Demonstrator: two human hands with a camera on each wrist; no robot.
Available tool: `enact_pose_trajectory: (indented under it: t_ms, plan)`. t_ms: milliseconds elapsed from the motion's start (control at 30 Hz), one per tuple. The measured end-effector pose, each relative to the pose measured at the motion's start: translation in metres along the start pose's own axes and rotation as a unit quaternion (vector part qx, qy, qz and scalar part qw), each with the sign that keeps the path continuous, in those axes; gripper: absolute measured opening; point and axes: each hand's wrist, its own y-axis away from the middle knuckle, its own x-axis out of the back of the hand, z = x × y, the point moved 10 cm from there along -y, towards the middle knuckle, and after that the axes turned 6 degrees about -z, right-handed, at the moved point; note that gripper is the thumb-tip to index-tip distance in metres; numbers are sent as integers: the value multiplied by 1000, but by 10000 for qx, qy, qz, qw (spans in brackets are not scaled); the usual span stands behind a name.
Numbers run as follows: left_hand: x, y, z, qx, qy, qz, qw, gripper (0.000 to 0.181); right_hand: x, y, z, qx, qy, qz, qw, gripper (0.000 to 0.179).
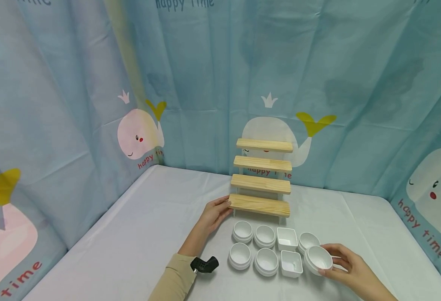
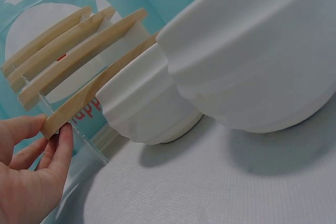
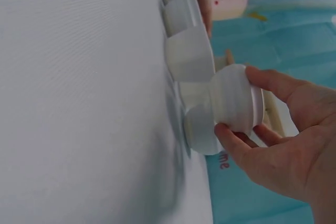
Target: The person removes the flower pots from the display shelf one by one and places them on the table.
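Note:
A tiered stand with several light wooden shelves (image 1: pixel 259 205) on clear supports rises at the table's far side. The left hand (image 1: pixel 214 215) pinches the left end of its lowest shelf; in the left wrist view the thumb and fingers (image 2: pixel 64 150) close on that board's end. On the right, the right hand (image 1: pixel 346 267) holds a round white bowl (image 1: pixel 318 258) by its side. The right wrist view has this bowl (image 3: pixel 236 98) lifted off the cloth, between thumb and fingers. Another round bowl (image 1: pixel 308 241) stands just behind it.
Two rows of white dishes stand before the shelves: round bowls (image 1: pixel 239 256) at left and square bowls (image 1: pixel 291 264) beside the held one. A white cloth covers the table (image 1: pixel 130 234). Blue curtains (image 1: pixel 205 83) with whale prints enclose the back and sides.

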Motion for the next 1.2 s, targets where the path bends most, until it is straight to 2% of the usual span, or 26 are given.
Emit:
enact_pose_trajectory:
  t_ms: [200, 400, 500, 667, 933, 1200]
  plan:
    - [0, 0, 0, -35, -15, -30, 10000, 46, -2, 2, 7, 96, 39, -63, 9999, 58]
    - [-1, 0, 1, -68, -34, -71, 9999, 45, -7, 1, 14, 497, 62, -19, 9987, 53]
    - [-2, 1, 1, -84, -14, -81, 9999, 45, -9, 0, 18, 520, 56, -80, 9986, 53]
    - [-1, 1, 1, -80, -29, -73, 9999, 45, -12, -2, 23, 385, 10, -188, 9991, 56]
    - [-1, 1, 0, -68, -28, -40, 10000, 44, -15, -5, 33, -134, -131, -284, 9994, 64]
    - [-1, 0, 0, -58, -55, -15, 10000, 45, -16, -5, 33, -101, -135, -259, 9995, 66]
